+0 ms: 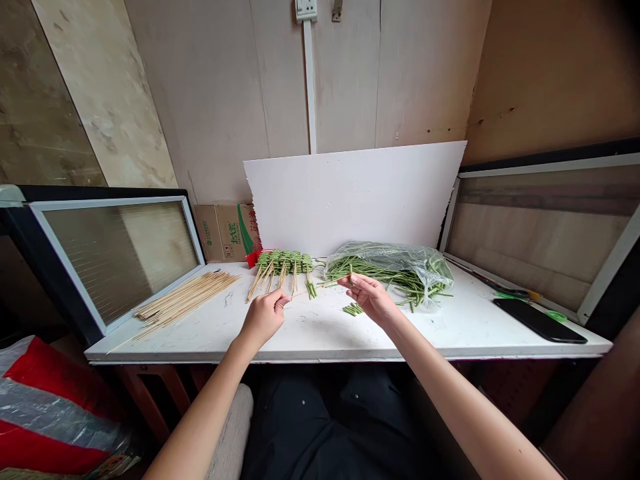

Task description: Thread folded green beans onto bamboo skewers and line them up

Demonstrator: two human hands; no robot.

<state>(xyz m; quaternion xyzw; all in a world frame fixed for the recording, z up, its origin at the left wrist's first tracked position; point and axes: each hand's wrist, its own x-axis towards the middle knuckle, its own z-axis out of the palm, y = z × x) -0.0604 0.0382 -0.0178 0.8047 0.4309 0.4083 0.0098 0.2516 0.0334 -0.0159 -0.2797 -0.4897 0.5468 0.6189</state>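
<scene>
One plastic bag (431,268): holding green stems (373,268), 1 o'clock
Bamboo skewers (187,300): lying at 10 o'clock
Left hand (265,317): pinching a thin skewer (296,295)
Right hand (373,297): pinching a stem piece (351,271), 12 o'clock
Stem piece: likely feeling light, crisp; mid-length suiting fingertips

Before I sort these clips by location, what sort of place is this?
Perhaps a small food-prep corner, in a shop or home: bare skewers lie on the white table, beside finished green vegetable skewers and a clear plastic bag of long green stems.
</scene>
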